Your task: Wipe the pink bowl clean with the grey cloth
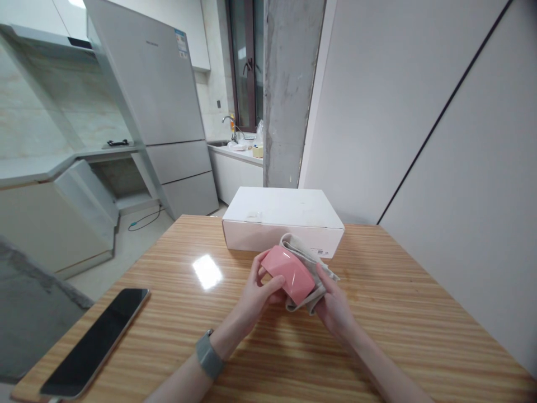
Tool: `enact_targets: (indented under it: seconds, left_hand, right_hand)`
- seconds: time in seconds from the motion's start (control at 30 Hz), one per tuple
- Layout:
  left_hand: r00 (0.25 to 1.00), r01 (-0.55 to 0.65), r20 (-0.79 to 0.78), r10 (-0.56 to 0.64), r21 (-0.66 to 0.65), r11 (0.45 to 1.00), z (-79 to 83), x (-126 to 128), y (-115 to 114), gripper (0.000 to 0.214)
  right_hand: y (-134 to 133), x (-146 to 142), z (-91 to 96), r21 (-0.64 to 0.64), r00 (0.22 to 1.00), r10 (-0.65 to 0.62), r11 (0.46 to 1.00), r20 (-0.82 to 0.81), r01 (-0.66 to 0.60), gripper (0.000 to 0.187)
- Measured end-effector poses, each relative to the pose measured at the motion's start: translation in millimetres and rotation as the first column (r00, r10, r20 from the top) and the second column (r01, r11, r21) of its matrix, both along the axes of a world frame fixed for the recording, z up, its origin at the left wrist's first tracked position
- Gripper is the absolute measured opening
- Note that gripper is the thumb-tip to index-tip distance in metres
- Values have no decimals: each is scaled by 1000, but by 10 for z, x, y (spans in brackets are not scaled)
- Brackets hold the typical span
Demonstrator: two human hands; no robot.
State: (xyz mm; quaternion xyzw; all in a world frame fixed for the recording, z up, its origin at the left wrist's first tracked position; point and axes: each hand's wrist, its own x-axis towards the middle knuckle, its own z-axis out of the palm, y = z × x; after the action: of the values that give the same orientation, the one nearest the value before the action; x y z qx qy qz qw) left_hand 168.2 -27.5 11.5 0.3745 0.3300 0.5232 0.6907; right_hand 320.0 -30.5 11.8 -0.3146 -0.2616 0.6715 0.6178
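Above the wooden table, my left hand (260, 288) is closed around a glossy pink object (288, 273) with a curved top and flat angled sides; I cannot make out its exact kind. The thumb presses on its near face, while the other fingers are partly hidden behind it. A folded grey-beige cloth (312, 260) wraps behind and along the right side of the pink object, touching it. My right hand (333, 302) grips this cloth from the right, fingers partly covered by its folds. A grey watch band circles my left wrist.
A closed white cardboard box (285, 207) stands on the wooden table (176, 336) just behind my hands. A black phone (98, 341) with a cable lies at the left edge. Beyond are a fridge (151, 84), a sink counter and a white wall at right.
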Motion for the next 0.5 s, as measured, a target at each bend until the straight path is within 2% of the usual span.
enact_targets:
  seconds: [0.17, 0.3, 0.4, 0.5]
  left_hand:
    - [983, -148, -91, 157, 101, 984, -34, 13, 22, 85]
    - [960, -234, -143, 240, 55, 971, -106, 31, 61, 98]
    - [976, -175, -124, 180, 49, 983, -142, 30, 74, 77]
    - [994, -108, -7, 108, -24, 994, -124, 11, 67, 52]
  right_hand:
    - [-12, -11, 26, -22, 1000, 8, 1000, -5, -8, 36]
    - [-10, 7, 56, -27, 1000, 8, 1000, -11, -8, 38]
    - [-8, 20, 70, -29, 1000, 18, 999, -12, -19, 38]
    - [-7, 29, 61, -3, 1000, 16, 1000, -5, -16, 38]
